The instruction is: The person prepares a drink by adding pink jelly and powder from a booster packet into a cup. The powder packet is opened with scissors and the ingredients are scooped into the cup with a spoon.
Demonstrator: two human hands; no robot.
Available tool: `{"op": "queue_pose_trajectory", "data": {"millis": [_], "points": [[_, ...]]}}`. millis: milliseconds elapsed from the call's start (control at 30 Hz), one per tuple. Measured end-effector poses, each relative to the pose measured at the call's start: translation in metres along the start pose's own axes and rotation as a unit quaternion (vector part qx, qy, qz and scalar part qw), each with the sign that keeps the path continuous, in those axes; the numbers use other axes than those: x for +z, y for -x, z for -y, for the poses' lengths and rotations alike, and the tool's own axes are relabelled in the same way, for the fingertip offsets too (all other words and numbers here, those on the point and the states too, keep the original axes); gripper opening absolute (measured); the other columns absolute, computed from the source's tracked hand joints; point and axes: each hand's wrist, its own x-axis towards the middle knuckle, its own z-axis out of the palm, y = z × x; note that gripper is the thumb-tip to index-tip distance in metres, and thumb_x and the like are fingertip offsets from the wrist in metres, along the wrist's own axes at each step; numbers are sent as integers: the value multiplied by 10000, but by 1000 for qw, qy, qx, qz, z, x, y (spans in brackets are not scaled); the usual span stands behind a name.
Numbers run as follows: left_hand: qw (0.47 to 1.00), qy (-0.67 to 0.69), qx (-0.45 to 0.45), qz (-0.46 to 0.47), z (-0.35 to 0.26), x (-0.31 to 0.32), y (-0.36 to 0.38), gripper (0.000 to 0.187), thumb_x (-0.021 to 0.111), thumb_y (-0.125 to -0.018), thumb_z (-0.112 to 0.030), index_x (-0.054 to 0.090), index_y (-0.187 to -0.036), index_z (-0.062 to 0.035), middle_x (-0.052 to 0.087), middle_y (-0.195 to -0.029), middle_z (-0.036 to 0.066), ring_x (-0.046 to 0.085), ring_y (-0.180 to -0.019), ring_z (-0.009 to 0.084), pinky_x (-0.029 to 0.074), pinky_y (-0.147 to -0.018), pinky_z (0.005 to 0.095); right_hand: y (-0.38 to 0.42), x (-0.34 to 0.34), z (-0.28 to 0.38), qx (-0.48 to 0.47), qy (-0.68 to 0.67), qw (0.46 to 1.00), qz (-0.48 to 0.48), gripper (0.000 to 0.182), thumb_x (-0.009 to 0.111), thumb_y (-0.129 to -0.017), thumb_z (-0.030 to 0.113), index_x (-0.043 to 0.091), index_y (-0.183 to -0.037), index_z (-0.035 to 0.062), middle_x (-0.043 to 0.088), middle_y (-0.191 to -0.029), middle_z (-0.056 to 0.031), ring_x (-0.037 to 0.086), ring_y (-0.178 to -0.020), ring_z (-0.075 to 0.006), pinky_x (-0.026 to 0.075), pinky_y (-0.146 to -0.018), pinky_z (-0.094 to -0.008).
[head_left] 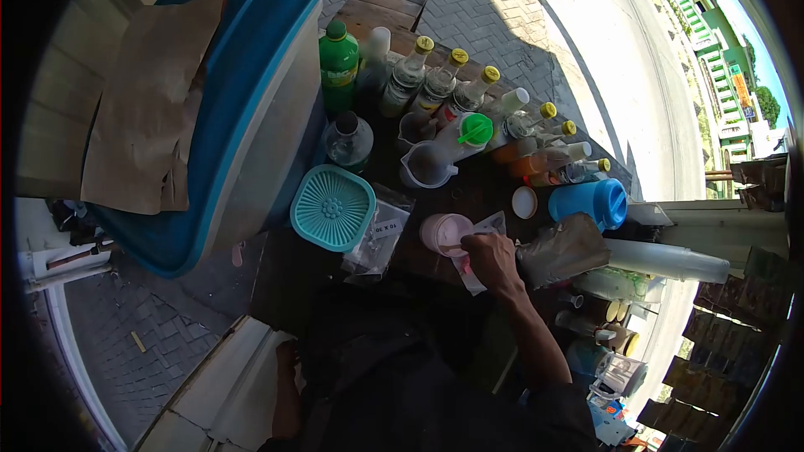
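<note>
My right hand (492, 261) is closed at the right rim of a small pink cup (444, 234) on the dark table; what its fingers pinch is too small to make out. Beneath and beside that hand lies a clear plastic packet (468, 278). Low at the left, my left hand (286, 355) hangs beside a pale ledge, its fingers too dark to read. Left of the cup are a teal lidded basket (332, 208) and plastic bags (382, 234) with a printed label. A round lid (524, 202) lies to the cup's upper right.
Bottles with yellow caps (404, 78), a green bottle (338, 69) and clear pitchers (428, 165) line the far side. A large bin with a blue lid (276, 0) stands at left. Rightward are a blue jug (589, 202), a brown bag (565, 253) and stacked plastic cups (666, 260).
</note>
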Motion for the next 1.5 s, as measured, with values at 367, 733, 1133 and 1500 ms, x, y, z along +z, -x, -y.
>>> {"op": "queue_pose_trajectory", "data": {"millis": [367,733,1133,1500], "points": [[984,108,-136,-48,-113,-30,19,410,615,-854,-386,595,-1098,-57,649,-909,88,642,-774,200,474,-642,338,-16,10,-11,-49,57,996,37,106,597,-707,37,652,-798,31,651,-755,-165,665,-745,-338,523,-643,-437],[997,-59,44,-7,-18,-23,-36,279,551,-918,-310,658,-938,-53,648,-832,106,636,-755,181,480,-639,339,-20,30,6,-30,60,996,54,94,580,-715,66,664,-757,58,638,-729,-174,655,-724,-338,495,-600,-423],[999,-25,29,-7,7,-4,-55,293,558,-905,-293,664,-948,-23,621,-741,195,644,-715,227,464,-624,371,-21,46,5,84,-4,996,-21,84,598,-689,54,671,-722,28,626,-688,-210,661,-693,-355,509,-610,-439],[950,-277,133,-55,-9,-1,-21,333,577,-891,-325,660,-1003,-23,622,-754,202,652,-740,259,462,-635,395,-8,61,-12,10,-58,989,-137,168,604,-729,32,668,-884,38,640,-940,-159,657,-842,-288,533,-672,-393]]}}
